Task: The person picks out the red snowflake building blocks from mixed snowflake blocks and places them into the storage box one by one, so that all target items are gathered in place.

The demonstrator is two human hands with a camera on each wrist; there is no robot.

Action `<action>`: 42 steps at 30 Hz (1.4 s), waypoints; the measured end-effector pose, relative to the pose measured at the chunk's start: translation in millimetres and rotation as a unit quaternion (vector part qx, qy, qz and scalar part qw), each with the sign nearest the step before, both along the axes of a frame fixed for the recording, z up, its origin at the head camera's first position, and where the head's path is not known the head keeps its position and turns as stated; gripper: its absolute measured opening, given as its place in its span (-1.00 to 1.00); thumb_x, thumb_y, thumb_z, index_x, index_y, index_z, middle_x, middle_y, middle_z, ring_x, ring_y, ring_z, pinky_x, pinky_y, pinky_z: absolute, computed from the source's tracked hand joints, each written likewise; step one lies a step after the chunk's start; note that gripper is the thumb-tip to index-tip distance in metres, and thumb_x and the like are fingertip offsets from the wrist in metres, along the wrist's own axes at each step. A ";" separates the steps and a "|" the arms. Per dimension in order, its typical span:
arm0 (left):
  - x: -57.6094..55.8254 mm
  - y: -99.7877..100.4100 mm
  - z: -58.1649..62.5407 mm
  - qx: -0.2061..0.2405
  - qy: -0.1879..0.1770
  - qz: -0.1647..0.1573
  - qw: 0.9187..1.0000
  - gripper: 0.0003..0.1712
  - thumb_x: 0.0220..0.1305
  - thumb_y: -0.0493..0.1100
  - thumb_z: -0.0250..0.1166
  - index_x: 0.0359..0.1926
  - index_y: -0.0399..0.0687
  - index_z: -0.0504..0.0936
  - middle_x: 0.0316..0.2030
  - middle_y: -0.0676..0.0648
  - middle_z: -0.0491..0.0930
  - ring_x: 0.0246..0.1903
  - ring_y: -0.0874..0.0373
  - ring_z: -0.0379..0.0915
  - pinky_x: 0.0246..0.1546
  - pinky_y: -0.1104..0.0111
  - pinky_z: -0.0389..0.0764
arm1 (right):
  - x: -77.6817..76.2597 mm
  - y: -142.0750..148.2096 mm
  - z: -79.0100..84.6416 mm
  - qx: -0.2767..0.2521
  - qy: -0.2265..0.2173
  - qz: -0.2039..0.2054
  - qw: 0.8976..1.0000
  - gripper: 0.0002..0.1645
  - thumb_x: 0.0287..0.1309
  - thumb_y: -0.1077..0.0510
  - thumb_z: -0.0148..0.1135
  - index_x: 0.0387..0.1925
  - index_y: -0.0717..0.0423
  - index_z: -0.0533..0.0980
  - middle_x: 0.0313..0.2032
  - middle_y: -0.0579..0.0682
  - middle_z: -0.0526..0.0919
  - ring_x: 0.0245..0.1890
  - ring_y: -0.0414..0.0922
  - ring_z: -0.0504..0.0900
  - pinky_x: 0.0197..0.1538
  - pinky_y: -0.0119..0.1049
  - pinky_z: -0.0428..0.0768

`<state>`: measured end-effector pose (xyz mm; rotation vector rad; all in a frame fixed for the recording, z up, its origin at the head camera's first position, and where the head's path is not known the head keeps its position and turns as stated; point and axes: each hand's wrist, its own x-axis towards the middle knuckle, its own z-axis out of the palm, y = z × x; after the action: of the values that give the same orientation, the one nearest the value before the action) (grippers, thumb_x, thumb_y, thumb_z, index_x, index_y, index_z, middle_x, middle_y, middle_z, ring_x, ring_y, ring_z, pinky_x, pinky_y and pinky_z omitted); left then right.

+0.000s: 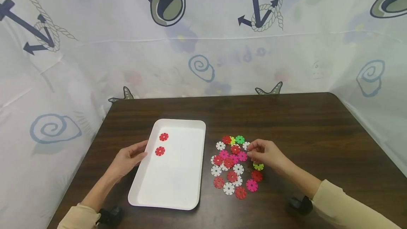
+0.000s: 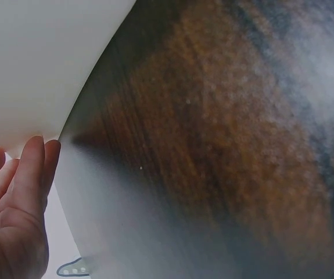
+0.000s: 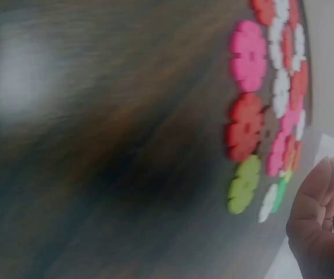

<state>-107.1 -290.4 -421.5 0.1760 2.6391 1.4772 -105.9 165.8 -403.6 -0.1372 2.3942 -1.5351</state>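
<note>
The dark wooden table (image 1: 318, 126) is bearing the white tray (image 1: 178, 179), and the spread of discs (image 1: 233, 159) is lying just right of it, in red, white, pink, yellow and green, many overlapping. Your left hand (image 1: 126, 162) is touching the tray's left rim, fingers released and fairly straight, seemingly steadying it. Your right hand (image 1: 267, 154) is standing at the spread's far right edge, beside a white disc (image 1: 246, 144); its thumb and finger are lying close together, but whether they are grasping a disc you cannot tell from here. Two red discs (image 1: 160, 151) are sitting apart in the tray's far left part.

You are, by the look of it, singling out one disc, with most of them lying outside the tray. The next move is probably calling for a fine pinch at a thin edge, leaving the overlapping neighbours undisturbed.

The head view alone is showing you the discs inside the tray. The left wrist view is giving your fingertips against the rim up close, and the right wrist view is revealing a brown disc (image 3: 268, 132) that is hardly standing out from the table overhead.
</note>
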 end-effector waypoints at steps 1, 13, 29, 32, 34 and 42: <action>0.1 0.0 -0.3 0.000 0.000 -0.001 1.000 -0.37 0.27 -0.20 0.23 0.30 -0.32 0.29 0.17 -0.40 0.41 0.03 -0.23 0.51 -0.04 0.14 0.59 | 1.9 2.7 -1.0 0.004 0.000 0.002 1.000 -0.72 0.15 0.24 0.25 -0.15 0.35 0.48 -0.41 0.04 0.55 -0.42 -0.09 0.55 -0.23 -0.21 0.70; -1.0 -0.8 -1.8 -0.012 -0.008 0.006 1.000 -0.35 0.27 -0.14 0.23 0.32 -0.27 0.29 0.18 -0.37 0.41 0.05 -0.22 0.50 -0.02 0.13 0.58 | 24.3 22.7 -16.7 0.050 0.013 0.062 0.997 -0.74 0.07 0.22 0.33 -0.24 0.32 0.53 -0.47 0.00 0.54 -0.46 -0.14 0.50 -0.39 -0.38 0.66; -0.9 -0.3 -0.7 -0.010 -0.009 0.002 1.000 -0.34 0.28 -0.12 0.23 0.32 -0.29 0.28 0.17 -0.38 0.41 0.04 -0.21 0.51 -0.01 0.13 0.57 | 31.7 19.5 -24.2 0.134 0.070 0.072 0.986 -0.73 -0.04 0.20 0.42 -0.28 0.17 0.54 -0.53 -0.09 0.43 -0.55 -0.23 0.37 -0.56 -0.47 0.37; -1.1 -0.3 -0.4 -0.012 -0.012 0.003 1.000 -0.34 0.28 -0.12 0.23 0.32 -0.28 0.27 0.18 -0.37 0.41 0.04 -0.20 0.51 0.00 0.14 0.57 | 32.6 18.7 -25.1 0.145 0.080 0.075 0.983 -0.71 -0.06 0.20 0.43 -0.28 0.15 0.53 -0.53 -0.10 0.42 -0.56 -0.24 0.36 -0.56 -0.47 0.37; -1.3 -0.5 -0.9 -0.014 -0.013 0.004 1.000 -0.34 0.28 -0.12 0.23 0.32 -0.28 0.27 0.18 -0.37 0.41 0.04 -0.19 0.51 0.00 0.14 0.57 | 33.0 18.4 -25.6 0.152 0.088 0.078 0.981 -0.70 -0.07 0.20 0.44 -0.28 0.15 0.52 -0.53 -0.09 0.41 -0.56 -0.25 0.36 -0.56 -0.47 0.37; -2.2 -1.3 -2.4 -0.015 -0.014 0.007 1.000 -0.36 0.28 -0.14 0.22 0.32 -0.27 0.28 0.17 -0.37 0.42 0.04 -0.20 0.51 0.00 0.14 0.57 | 34.5 17.7 -25.7 0.171 0.124 0.094 0.973 -0.68 -0.11 0.19 0.47 -0.30 0.12 0.52 -0.52 -0.09 0.41 -0.53 -0.28 0.34 -0.54 -0.47 0.38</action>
<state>-109.3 -291.7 -423.9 0.1336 2.6452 1.4317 -71.4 183.5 -429.3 -0.4900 2.7067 -1.0575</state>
